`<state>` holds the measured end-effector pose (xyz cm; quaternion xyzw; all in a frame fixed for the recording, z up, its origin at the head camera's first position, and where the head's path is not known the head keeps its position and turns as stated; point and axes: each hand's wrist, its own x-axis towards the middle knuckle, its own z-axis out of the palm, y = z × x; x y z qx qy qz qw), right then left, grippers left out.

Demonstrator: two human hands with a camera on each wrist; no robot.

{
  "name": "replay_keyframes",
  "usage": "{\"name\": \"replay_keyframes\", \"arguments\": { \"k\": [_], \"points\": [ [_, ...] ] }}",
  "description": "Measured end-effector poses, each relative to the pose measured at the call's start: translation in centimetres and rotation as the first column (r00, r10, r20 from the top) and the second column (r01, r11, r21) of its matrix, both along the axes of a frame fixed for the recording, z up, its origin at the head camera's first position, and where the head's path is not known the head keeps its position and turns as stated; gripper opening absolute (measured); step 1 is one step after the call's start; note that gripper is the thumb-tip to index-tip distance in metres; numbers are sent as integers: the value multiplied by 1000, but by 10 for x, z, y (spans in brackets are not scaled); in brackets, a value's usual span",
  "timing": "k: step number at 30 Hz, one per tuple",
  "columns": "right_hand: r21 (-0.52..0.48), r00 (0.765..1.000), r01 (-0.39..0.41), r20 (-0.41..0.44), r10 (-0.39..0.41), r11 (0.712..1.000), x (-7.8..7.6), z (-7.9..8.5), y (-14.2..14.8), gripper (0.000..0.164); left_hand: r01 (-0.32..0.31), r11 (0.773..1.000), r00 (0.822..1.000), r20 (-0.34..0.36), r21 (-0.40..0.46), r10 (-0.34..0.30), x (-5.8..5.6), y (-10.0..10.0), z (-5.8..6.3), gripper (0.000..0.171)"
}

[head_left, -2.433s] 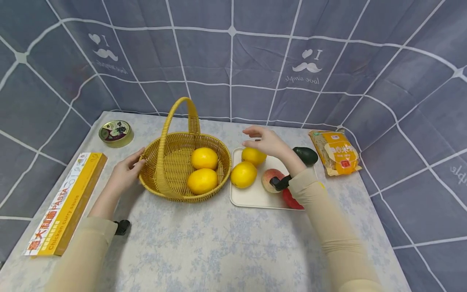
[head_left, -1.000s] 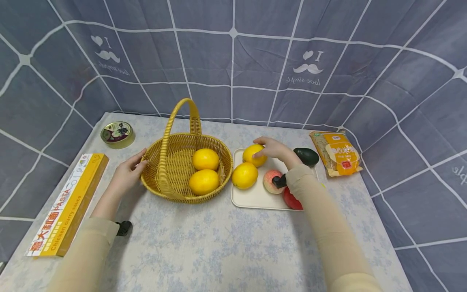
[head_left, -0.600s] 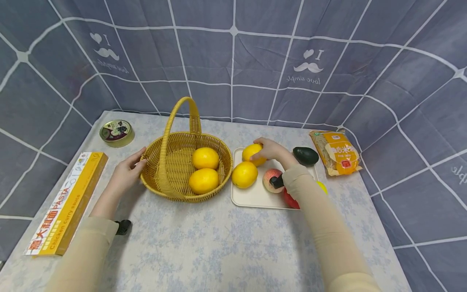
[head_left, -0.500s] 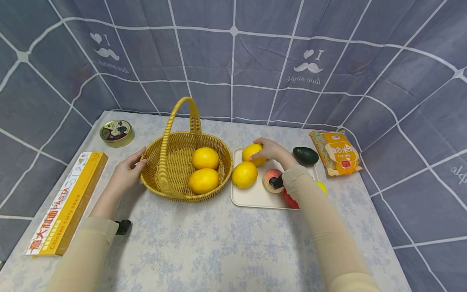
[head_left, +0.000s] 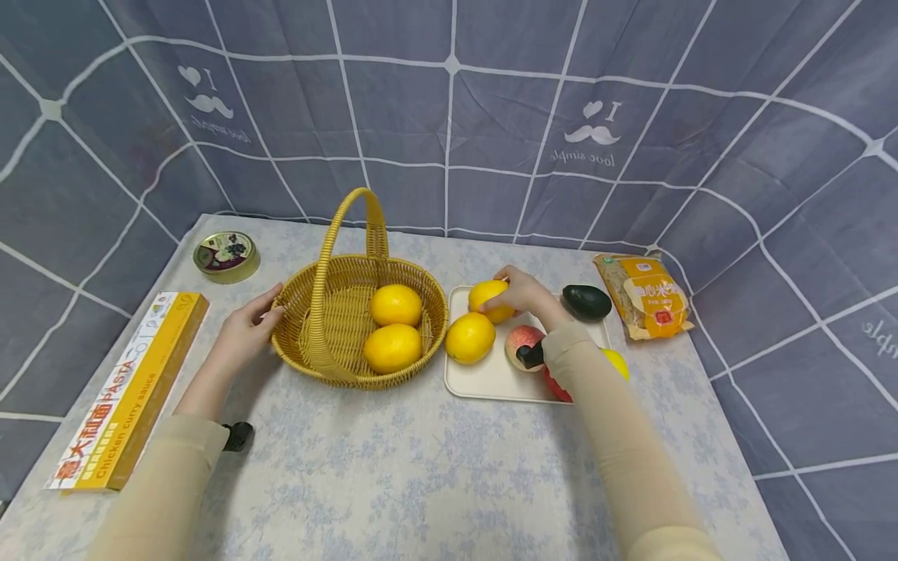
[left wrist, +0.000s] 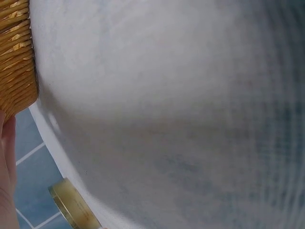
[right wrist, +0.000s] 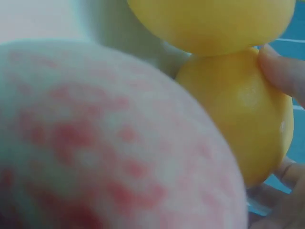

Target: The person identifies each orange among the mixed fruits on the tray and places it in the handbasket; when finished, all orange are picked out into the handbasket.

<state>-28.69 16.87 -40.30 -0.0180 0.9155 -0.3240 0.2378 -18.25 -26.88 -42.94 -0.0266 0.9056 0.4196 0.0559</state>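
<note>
My left hand (head_left: 245, 331) pinches the left rim of a yellow wicker basket (head_left: 340, 327) with a tall handle. Two lemons, a rear one (head_left: 396, 305) and a front one (head_left: 393, 348), lie in the basket's right half. At the back left of a white tray (head_left: 498, 382), my right hand (head_left: 529, 296) grips a lemon (head_left: 486, 294), thumb and fingers on its sides in the right wrist view. Another lemon (head_left: 470, 338) sits just in front of it. A speckled peach (head_left: 522, 344) rests beside them and fills much of the right wrist view.
My right forearm partly covers a red fruit (head_left: 556, 385) and a bright yellow thing (head_left: 617, 363). A dark green avocado (head_left: 586, 302) lies at the tray's back right, near an orange food packet (head_left: 648, 298). A pasta box (head_left: 129, 389) and a round tin (head_left: 226, 256) stand left.
My right hand has come down from above the tray and closed round the back lemon, which still lies at the tray's back left. The left hand stays at the basket rim.
</note>
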Motion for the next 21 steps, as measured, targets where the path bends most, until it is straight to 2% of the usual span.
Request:
{"name": "replay_keyframes", "arguments": {
  "k": [5,11,16,21],
  "points": [
    [-73,996,63,-58,-67,995,0,8,0,73,-5,1000,1000,3,6,5,1,1,1,58],
    [-187,982,90,-148,-119,978,3,25,-12,79,-6,1000,1000,21,-1,6,-1,1,1,58],
    [-289,976,72,-177,-128,954,16,39,-42,85,-8,1000,1000,16,-8,9,-2,1,1,59],
    [-374,984,8,-163,-74,928,34,39,-83,82,-13,1000,1000,11,2,13,-2,1,0,59]
  ]
}}
